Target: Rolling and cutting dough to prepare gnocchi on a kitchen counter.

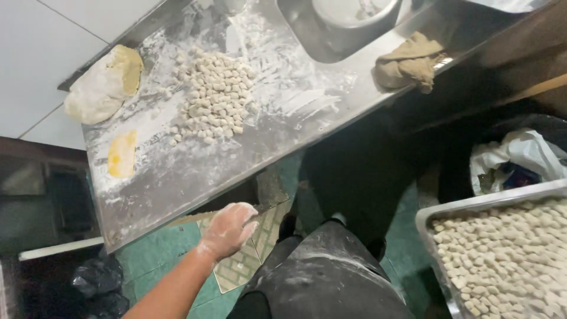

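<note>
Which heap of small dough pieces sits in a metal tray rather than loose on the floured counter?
The heap at lower right fills the metal tray. The other heap lies loose on the steel counter, beside the big dough lump.

Brown rag (pixel 409 61), yellow scraper (pixel 122 155), sink (pixel 307 29)

A flour-dusted bare left grip (pixel 229 227), no sleeve; dark trousers (pixel 331 277) smeared with flour.

One hand (pixel 229 229) is seen at lower centre-left of the frame, its bare forearm entering from the bottom edge. Which hand it is cannot be told with certainty. It is coated in white flour. The fingers (pixel 245 212) are loosely curled, nothing gripped. The other hand is not visible.
</note>
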